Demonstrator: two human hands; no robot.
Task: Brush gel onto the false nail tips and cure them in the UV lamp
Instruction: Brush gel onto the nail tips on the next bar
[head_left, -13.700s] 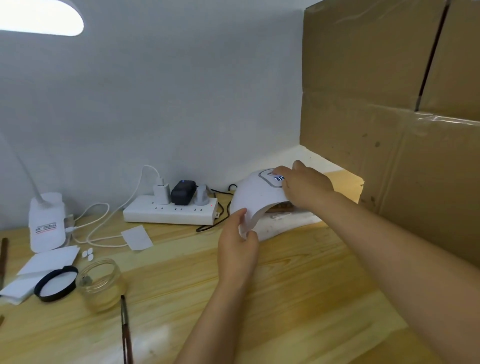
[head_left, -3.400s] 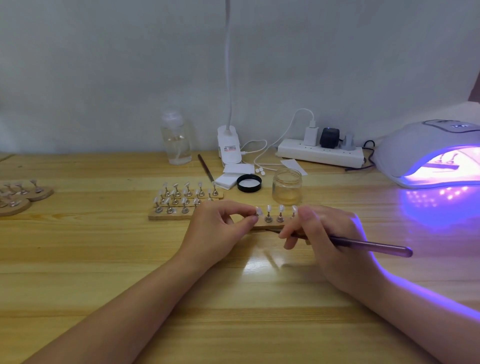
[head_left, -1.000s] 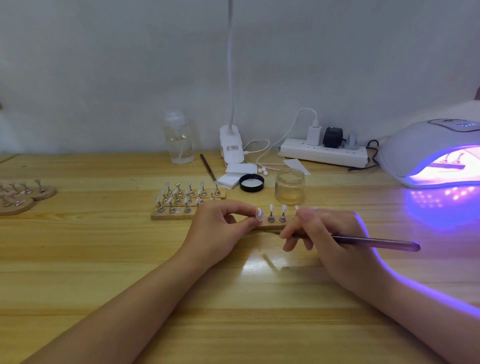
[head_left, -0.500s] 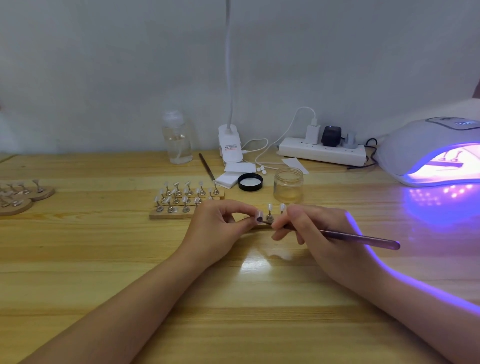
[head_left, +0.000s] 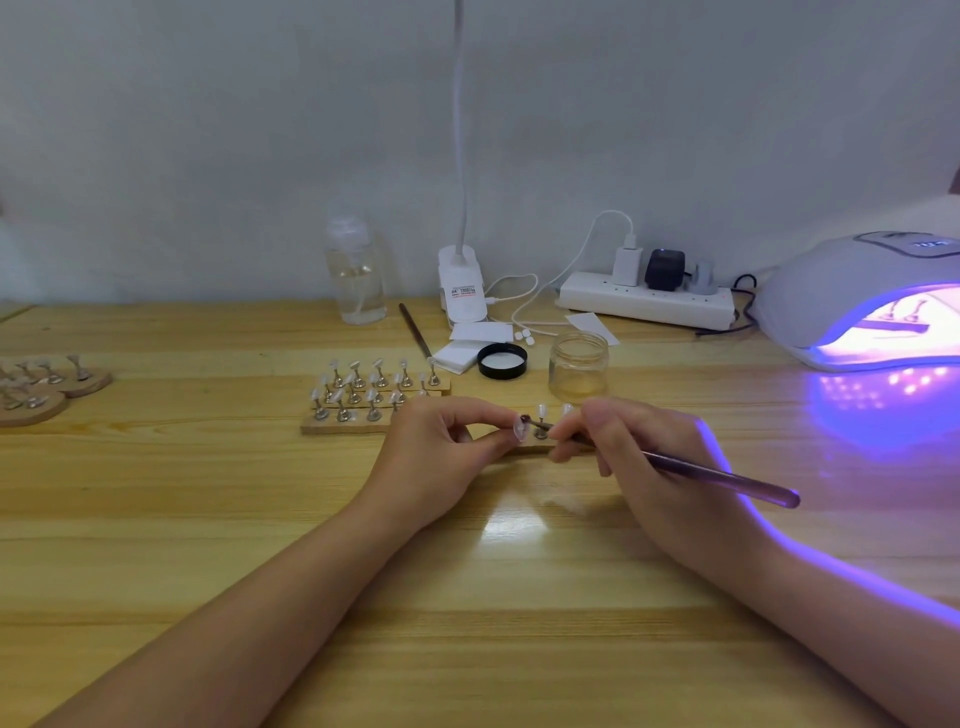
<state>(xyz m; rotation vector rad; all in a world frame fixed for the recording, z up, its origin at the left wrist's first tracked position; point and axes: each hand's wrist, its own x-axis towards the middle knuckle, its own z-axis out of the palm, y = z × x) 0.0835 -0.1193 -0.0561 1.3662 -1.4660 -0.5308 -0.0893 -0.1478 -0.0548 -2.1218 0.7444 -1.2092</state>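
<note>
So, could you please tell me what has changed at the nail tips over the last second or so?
The right hand has slid left along the wooden strip, bringing the gel brush tip onto the false nail tip that the left hand steadies. The left hand keeps its pinch there, the right still grips the brush, and the UV lamp stays lit with a strip inside.

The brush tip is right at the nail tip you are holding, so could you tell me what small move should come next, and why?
Probably stroke the brush along the nail tip: the right hand has its bristles there, and the left hand pinches that tip steady.
</note>
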